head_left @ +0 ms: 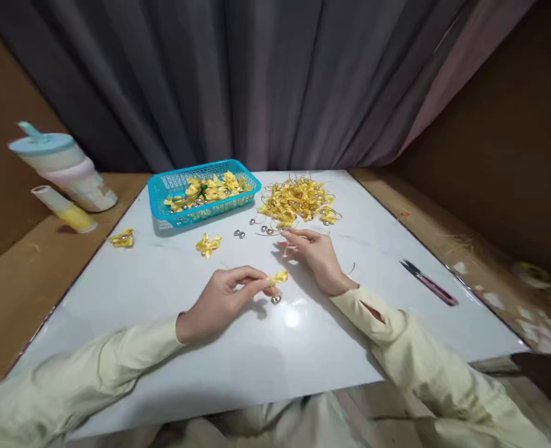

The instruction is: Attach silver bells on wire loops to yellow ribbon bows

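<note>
My left hand (231,295) is closed in a pinch on a yellow ribbon bow (281,277) above the middle of the table. Small silver bells (276,299) hang just under it. Farther up and to the right, my right hand (315,255) has its fingertips together on a thin cord (283,252) that trails downward; its far end is hard to follow. Just beyond those fingertips lie a few loose silver bells (266,229). Behind them is a heap of yellow ribbon bows (298,199) with cords. One more yellow bow (208,245) rests left of centre.
A blue plastic basket (200,212) with yellow bows stands at the back left. Pink-handled thread snips (429,283) lie on the right. Another bow (122,238) is near the left edge. A lidded tumbler (70,168) and a yellow thread cone (67,211) stand beyond it.
</note>
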